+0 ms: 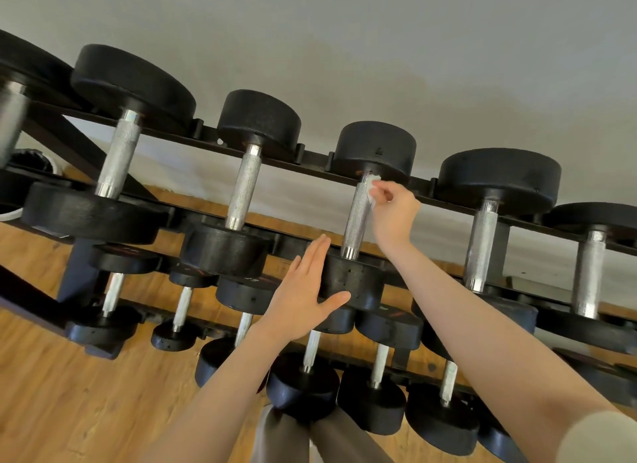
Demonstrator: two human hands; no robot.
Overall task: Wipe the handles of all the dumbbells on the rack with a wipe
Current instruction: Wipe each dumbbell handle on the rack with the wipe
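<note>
The small white crumpled wipe (373,186) is pinched in the right hand (393,209) against the far end of the knurled silver steel handle (356,218) of the black round-headed dumbbell on the top tier (358,221), just below its far head at 12 o'clock of the handle. This dumbbell is judged to be the one in work, the stroke at its start or end; which cannot be told. No wet or clean mark is visible on any handle, so finished ones cannot be counted. Left to check: neighbours at 9 o'clock (243,187) and 3 o'clock (482,245), plus the smaller dumbbells on the lower tiers (312,352) at 6 o'clock. Progress is judged partial at best.

The right hand is curled, fingertips closed on the wipe, wrist bent, forearm reaching up from 5 o'clock. The left hand (303,290) is flat, fingers straight and together, thumb spread, laid against the near black head (351,283) of the same dumbbell at 8 o'clock of the handle, apparently steadying it; nothing is gripped. The two hands are apart, one at each end of the handle.

The black steel rack (310,164) is seen over a wooden floor (69,376), grey wall behind
</note>
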